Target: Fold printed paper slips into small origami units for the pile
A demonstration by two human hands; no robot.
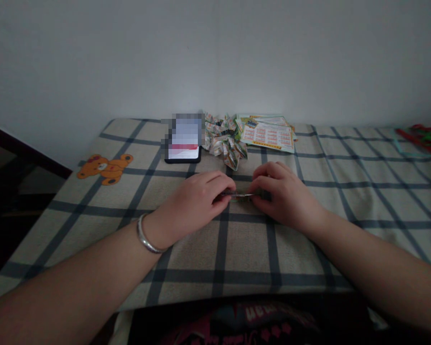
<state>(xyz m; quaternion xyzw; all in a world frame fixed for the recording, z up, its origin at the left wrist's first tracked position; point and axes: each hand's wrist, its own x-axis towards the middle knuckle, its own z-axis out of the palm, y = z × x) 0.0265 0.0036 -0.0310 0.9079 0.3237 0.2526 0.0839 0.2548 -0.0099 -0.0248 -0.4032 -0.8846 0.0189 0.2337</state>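
Observation:
My left hand (196, 199) and my right hand (283, 194) rest close together on the checked cloth (237, 239) at the middle of the surface. Both have their fingers curled and pinched on a small folded piece of printed paper (241, 195), seen edge-on between the fingertips. A silver bangle (145, 237) circles my left wrist. Behind the hands lies a heap of several folded paper shapes (224, 139), and beside it a stack of printed leaflets (269, 134).
A phone (184, 141) with a lit screen lies at the back, left of the folded shapes. A bear picture (106, 168) is printed on the cloth at left. Red and green strips (425, 139) lie at far right. A pale wall stands behind; the cloth's edge drops off at left.

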